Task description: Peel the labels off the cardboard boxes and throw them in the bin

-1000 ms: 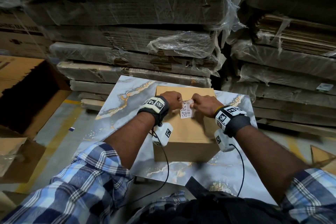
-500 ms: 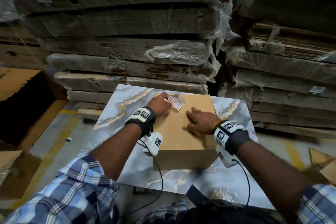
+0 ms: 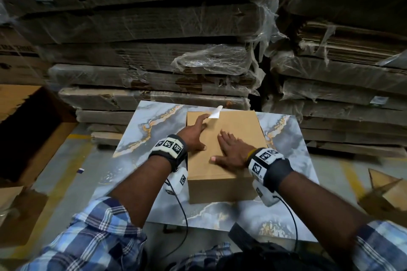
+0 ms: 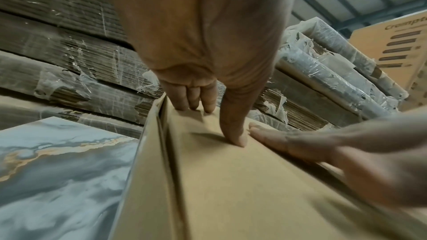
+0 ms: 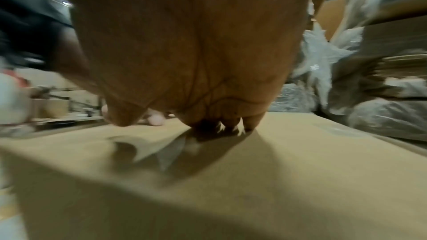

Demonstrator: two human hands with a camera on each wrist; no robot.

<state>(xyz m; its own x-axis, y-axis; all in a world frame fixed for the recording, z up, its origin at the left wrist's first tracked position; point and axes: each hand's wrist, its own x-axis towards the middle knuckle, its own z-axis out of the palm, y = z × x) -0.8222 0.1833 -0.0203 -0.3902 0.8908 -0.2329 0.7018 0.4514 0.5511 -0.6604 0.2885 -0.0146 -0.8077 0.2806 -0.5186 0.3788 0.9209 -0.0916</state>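
A plain brown cardboard box (image 3: 237, 125) stands on a marble-patterned table top (image 3: 154, 138). My left hand (image 3: 193, 134) lies on the box's far left part with fingers stretched toward the far corner and thumb spread apart. A small white label (image 3: 214, 113) sticks up from its fingertips, off the box surface. In the left wrist view the left hand's fingers (image 4: 191, 98) and thumb touch the box top (image 4: 231, 189); the label is hidden there. My right hand (image 3: 231, 149) lies flat, palm down, on the box top (image 5: 231, 180), holding nothing.
Stacks of shrink-wrapped flattened cardboard (image 3: 154, 61) rise directly behind the table and to the right (image 3: 341, 72). A large open carton (image 3: 28, 134) stands on the floor at the left. Loose cardboard pieces (image 3: 387, 189) lie at the right. Cables hang from both wrists.
The label has come off the box top. My left hand carried it to the far left corner. My right hand let go of it and now lies flat on the box.
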